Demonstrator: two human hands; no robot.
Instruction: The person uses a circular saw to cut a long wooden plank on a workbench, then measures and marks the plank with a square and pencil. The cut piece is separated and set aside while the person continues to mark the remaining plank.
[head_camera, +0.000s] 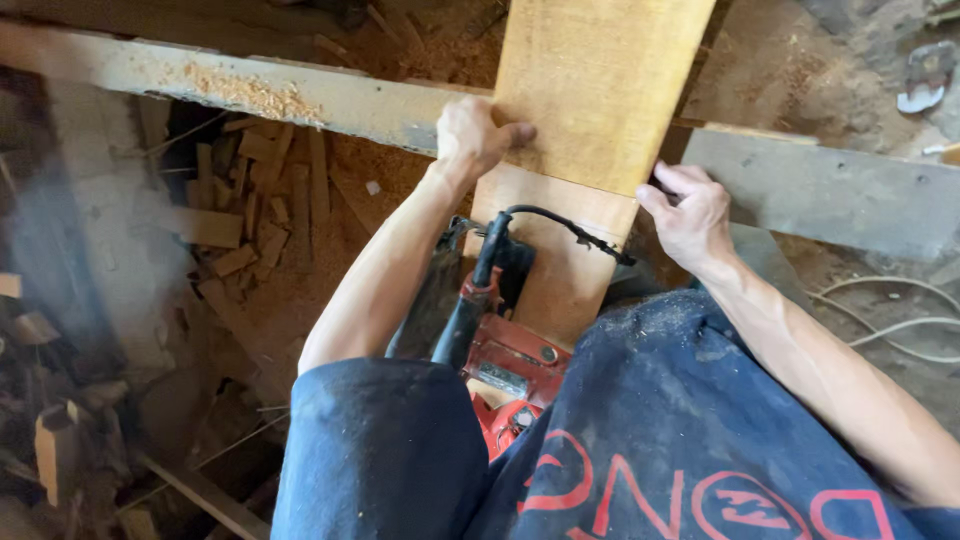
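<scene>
A wide pale wooden plank (600, 90) runs from the top of the view down toward me, lying over a long grey crossbeam (330, 100). My left hand (475, 135) grips the plank's left edge where it crosses the beam. My right hand (688, 215) holds the plank's right edge a little lower. Below the plank's near end sits a red power tool (510, 365) with a black cord (560, 225) looping over the wood. Neither hand touches the tool.
Sawdust lies on the beam (250, 92) and on the ground. A heap of short wood offcuts (250, 200) sits at the left. A grey board (830, 190) extends to the right. White cable (890, 320) curls on the ground at right.
</scene>
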